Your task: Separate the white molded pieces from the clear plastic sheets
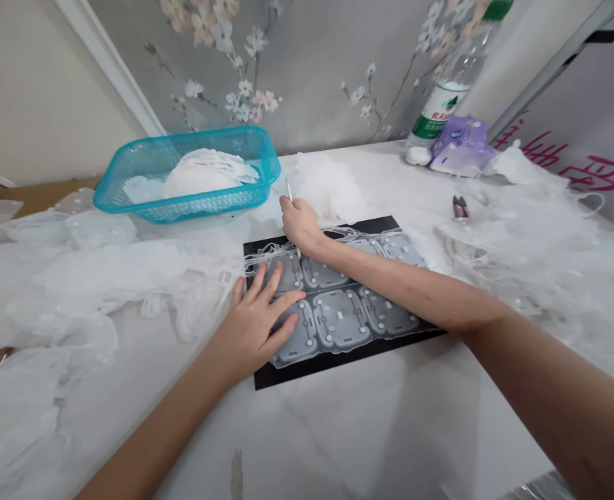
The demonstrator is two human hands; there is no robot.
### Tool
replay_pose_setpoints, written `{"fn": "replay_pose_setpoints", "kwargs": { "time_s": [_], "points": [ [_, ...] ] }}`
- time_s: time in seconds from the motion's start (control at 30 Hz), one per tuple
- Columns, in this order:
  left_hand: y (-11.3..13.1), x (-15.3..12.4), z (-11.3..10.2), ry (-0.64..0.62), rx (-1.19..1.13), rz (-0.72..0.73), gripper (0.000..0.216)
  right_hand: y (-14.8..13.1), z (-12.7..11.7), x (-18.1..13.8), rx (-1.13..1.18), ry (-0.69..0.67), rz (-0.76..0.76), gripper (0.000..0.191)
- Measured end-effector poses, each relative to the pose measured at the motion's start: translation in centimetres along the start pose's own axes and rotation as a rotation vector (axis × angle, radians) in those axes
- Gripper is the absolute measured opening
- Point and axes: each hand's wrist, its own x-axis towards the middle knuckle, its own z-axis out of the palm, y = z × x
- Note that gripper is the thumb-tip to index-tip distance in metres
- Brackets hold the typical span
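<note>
My left hand [255, 319] lies with fingers spread on the left end of a translucent moulded sheet [341, 318], which has rows of rounded-square shapes. Beneath the sheet is a black mat [307, 369], its edges showing around it. Closed around a thin pale pen-like tool [288, 186], my right hand [301, 223] is over the sheet's far edge. The tool's lower tip reaches down near the upper row of shapes, beside thin stringy strands [270, 251]. What kind of tip it has is too small to tell.
At the back left stands a blue plastic basket [182, 210] holding white pieces. Translucent pieces are heaped at left [114, 271] and right [541, 257]. A large bottle [442, 104], a purple packet [463, 142] and two small dark objects [460, 207] are at the back right.
</note>
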Motion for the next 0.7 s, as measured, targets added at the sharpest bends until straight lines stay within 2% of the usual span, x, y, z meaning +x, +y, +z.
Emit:
{"fn": "replay_pose_setpoints", "kwargs": {
  "time_s": [0.2, 0.53, 0.7],
  "points": [
    [0.3, 0.1, 0.1, 0.032, -0.055, -0.097, 0.038, -1.0, -0.5, -1.3, -0.040, -0.036, 0.005, 0.037],
    [0.4, 0.2, -0.2, 0.025, 0.021, -0.033, 0.040, -2.2, -1.0, -2.6, -0.105, -0.044, -0.056, 0.038],
    [0.2, 0.2, -0.1, 0.003, 0.046, -0.018, 0.039, -2.6, -0.7, -2.4, -0.148, -0.078, -0.023, 0.040]
  ]
}}
